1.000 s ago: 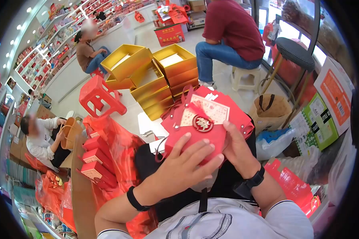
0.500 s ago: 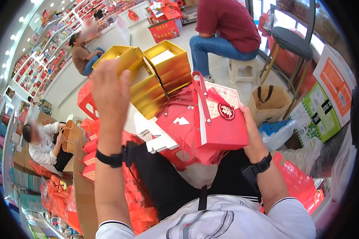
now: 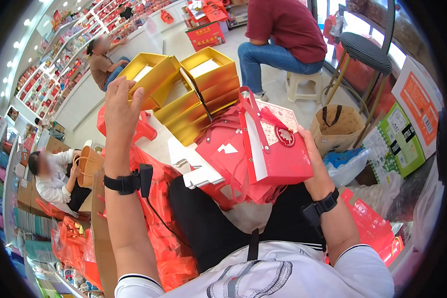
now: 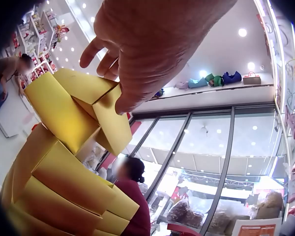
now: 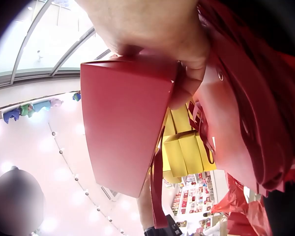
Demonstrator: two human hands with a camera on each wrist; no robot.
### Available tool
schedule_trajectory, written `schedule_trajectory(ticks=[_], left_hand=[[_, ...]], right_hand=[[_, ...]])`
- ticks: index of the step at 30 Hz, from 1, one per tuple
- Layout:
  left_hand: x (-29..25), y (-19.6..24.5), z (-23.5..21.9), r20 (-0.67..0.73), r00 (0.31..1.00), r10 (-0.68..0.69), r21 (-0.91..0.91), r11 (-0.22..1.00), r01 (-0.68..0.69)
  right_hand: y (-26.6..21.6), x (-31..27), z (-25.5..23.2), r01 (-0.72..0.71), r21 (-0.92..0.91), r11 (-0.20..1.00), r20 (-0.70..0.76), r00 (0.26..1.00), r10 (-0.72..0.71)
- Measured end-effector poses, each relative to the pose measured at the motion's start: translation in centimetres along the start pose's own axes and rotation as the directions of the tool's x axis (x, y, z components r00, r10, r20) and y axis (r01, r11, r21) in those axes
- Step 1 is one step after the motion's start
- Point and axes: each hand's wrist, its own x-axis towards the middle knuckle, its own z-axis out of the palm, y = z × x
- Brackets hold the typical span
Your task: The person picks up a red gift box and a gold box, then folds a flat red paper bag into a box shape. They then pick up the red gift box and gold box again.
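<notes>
My right hand point(image 3: 310, 149) grips a red gift bag point(image 3: 283, 166) by its right side, thumb along the edge. The bag has ribbon handles, a cream patterned flap, a tassel and a round red emblem. In the right wrist view the smooth red base of the gift bag point(image 5: 125, 118) faces the camera and the fingers curl behind it. My left hand point(image 3: 121, 107) is raised at the corner of the topmost gold box point(image 3: 151, 74), fingers extended. In the left wrist view its thumb overlaps that gold box point(image 4: 64, 108).
More gold boxes point(image 3: 216, 89) are stacked ahead. Flat red bags point(image 3: 223, 154) lie beyond my lap beside white card pieces point(image 3: 198, 171). A red stool point(image 3: 144, 126) stands left. Seated people are ahead and at left; a brown paper bag point(image 3: 337, 131) stands right.
My left hand has left the gift bag and reached forward-left to the gold boxes. My right hand has kept the gift bag, turning it so its white side shows, and moved it right.
</notes>
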Motion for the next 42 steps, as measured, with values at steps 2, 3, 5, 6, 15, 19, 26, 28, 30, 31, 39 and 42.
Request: schedule_trajectory(ticks=[2, 3, 5, 6, 15, 19, 26, 28, 30, 31, 39, 42], left_hand=[[0.1, 0.1, 0.1, -0.011, 1.000, -0.019, -0.013, 1.000, 0.019], [0.2, 0.1, 0.1, -0.016, 0.999, -0.028, -0.019, 0.999, 0.028], [0.2, -0.1, 0.3, -0.039, 0.999, -0.018, -0.027, 0.999, 0.017], [0.1, -0.3, 0.4, -0.050, 0.999, -0.012, -0.031, 0.999, 0.011], [-0.2, 1.1, -1.5, -0.170, 0.984, 0.060, -0.153, 0.985, -0.086], [-2.0, 5.8, -5.8, -0.080, 0.982, 0.174, -0.141, 0.973, -0.184], [-8.3, 10.9, -9.2, 0.289, 0.893, 0.344, -0.387, 0.896, -0.219], [-9.5, 11.4, -9.9, 0.362, 0.865, 0.347, -0.450, 0.878, -0.164], [-10.3, 11.5, -10.7, 0.388, 0.836, 0.388, -0.478, 0.860, -0.178], [-10.6, 11.5, -11.0, 0.402, 0.820, 0.408, -0.491, 0.851, -0.183], [-11.4, 12.5, -11.1, 0.399, 0.781, 0.480, -0.454, 0.844, -0.287], [-11.7, 13.0, -11.2, 0.400, 0.772, 0.495, -0.434, 0.844, -0.316]], right_hand=[[0.0, 0.0, 0.1, -0.002, 0.004, 1.000, 0.008, 1.000, 0.002], [0.0, 0.0, 0.1, -0.005, 0.004, 1.000, 0.011, 1.000, 0.005], [0.0, 0.1, 0.1, -0.010, 0.005, 1.000, 0.016, 1.000, 0.010], [0.0, 0.2, -0.1, -0.013, 0.011, 1.000, 0.016, 1.000, 0.012], [0.1, 0.4, -0.5, -0.007, 0.005, 1.000, 0.009, 1.000, 0.007], [-0.6, 0.0, 0.5, -0.010, 0.001, 1.000, 0.041, 0.999, 0.010], [-1.2, 0.3, -0.2, -0.012, -0.026, 1.000, 0.043, 0.999, 0.013], [-1.7, 0.2, 0.3, -0.007, -0.056, 0.998, 0.030, 1.000, 0.009], [-2.0, 0.4, 0.3, -0.002, -0.073, 0.997, 0.040, 0.999, 0.005], [-2.1, 0.6, 0.1, -0.002, -0.074, 0.997, 0.054, 0.999, 0.006], [-2.2, 0.4, 1.1, 0.023, -0.175, 0.984, 0.037, 0.999, -0.016], [-2.5, -0.1, 1.6, 0.007, -0.220, 0.975, 0.026, 1.000, -0.002]])
